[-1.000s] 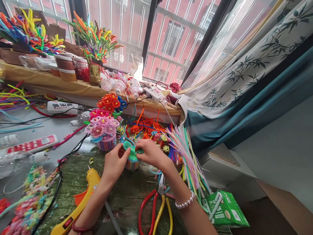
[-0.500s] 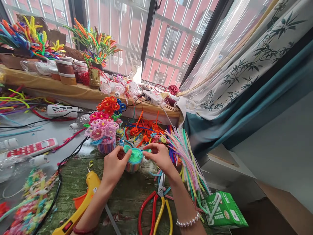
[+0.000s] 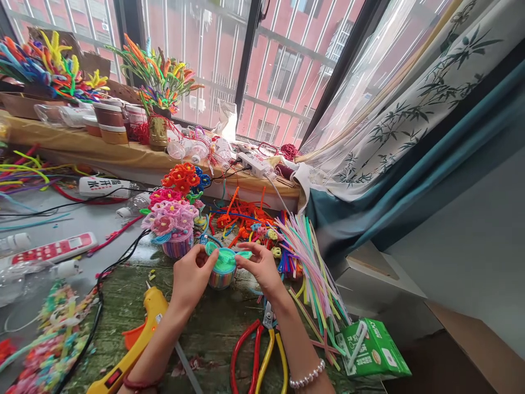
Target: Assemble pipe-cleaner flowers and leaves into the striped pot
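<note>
- The small striped pot [image 3: 222,280] stands on the table [image 3: 217,339], near the middle of the frame. Green fuzz [image 3: 225,262] fills its top.
- The left hand [image 3: 196,268] is at the left side of the pot. Its thumb and first finger pinch a loop of the green fuzz.
- The right hand [image 3: 259,267] is at the right side. Its thumb and a finger pinch another bit of green fuzz — just by the rim.
- A pot of flowers [image 3: 174,216], pink, red, orange and blue, stands just up and left of the small pot.
- Below the hands, low in the middle, lie the pliers [image 3: 268,323], with red and yellow handles.
- The yellow glue gun [image 3: 156,303] lies lower left, partly behind the left arm.
- Right of the middle is a big bunch of fuzzy sticks [image 3: 309,257] — pink, green and yellow.
- A green box [image 3: 381,350] sits lower right.
</note>
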`<state>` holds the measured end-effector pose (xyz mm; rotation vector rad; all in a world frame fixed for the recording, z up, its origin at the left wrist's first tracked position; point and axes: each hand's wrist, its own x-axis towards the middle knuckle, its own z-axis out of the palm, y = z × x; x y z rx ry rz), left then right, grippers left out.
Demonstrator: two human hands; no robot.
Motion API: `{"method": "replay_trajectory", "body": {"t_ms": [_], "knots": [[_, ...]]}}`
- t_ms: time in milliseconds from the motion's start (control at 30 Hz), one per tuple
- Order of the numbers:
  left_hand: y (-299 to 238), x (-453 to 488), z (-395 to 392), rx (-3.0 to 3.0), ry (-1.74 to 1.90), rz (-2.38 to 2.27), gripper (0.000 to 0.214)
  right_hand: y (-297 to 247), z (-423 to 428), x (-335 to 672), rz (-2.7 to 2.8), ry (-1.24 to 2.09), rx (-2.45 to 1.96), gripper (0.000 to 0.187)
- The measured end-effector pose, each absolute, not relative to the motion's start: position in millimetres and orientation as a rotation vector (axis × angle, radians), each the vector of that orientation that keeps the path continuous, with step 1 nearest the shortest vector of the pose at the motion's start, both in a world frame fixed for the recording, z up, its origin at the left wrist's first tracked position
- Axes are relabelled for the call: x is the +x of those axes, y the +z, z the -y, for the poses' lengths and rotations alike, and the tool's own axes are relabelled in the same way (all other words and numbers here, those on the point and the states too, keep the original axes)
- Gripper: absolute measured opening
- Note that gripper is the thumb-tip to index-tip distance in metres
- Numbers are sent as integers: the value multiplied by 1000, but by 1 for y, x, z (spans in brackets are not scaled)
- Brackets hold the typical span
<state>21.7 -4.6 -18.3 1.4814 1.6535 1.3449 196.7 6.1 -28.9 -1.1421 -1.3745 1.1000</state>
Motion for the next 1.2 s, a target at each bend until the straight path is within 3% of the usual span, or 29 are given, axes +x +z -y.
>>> {"method": "replay_trajectory", "body": {"t_ms": [100,367,533,1200], "knots": [[-20,22,4,1474,1346,-1627,43,-28,-4,198,1453,1065,-1138,50],[-22,20,2,1452,1332,-1590,42,-7,-7,199,1787,769,-1199,6],[-23,19,2,1436,1332,-1581,43,0,-9,190,1942,637,-1250,12],[-25,17,0,1448,1327,-1525,45,13,-2,192,2184,376,-1483,4]]}}
